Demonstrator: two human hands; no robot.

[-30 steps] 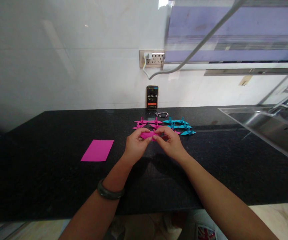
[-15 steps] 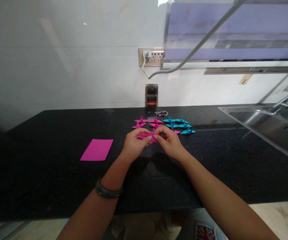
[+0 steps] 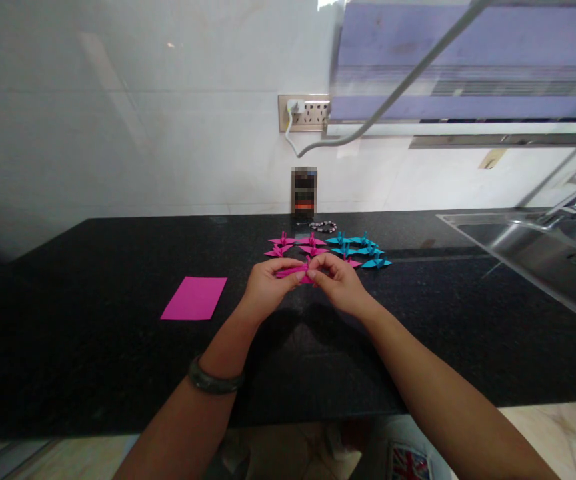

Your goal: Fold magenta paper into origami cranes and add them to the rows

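Both hands meet above the black counter, pinching one small piece of folded pink paper (image 3: 292,271) between them. My left hand (image 3: 267,285) grips its left part, thumb in front and fingers behind. With thumb and fingertips together, my right hand (image 3: 339,283) holds the paper's right end. The fingers cover much of the fold. Just beyond the hands stand several pink paper cranes (image 3: 312,241) and, to their right, several blue paper cranes (image 3: 341,239). A flat pink sheet of paper (image 3: 195,299) lies left of my left hand.
A phone-like upright object (image 3: 304,192), blurred out, leans on the wall behind a beaded bracelet (image 3: 323,227). The steel sink (image 3: 538,263) is at the right. A cable (image 3: 368,127) runs from the wall socket (image 3: 304,113) across the upper right. The black counter (image 3: 118,373) ends near my forearms.
My hands keep almost the same place on the folded pink paper, with only slight finger movement. The view has shifted very slightly.
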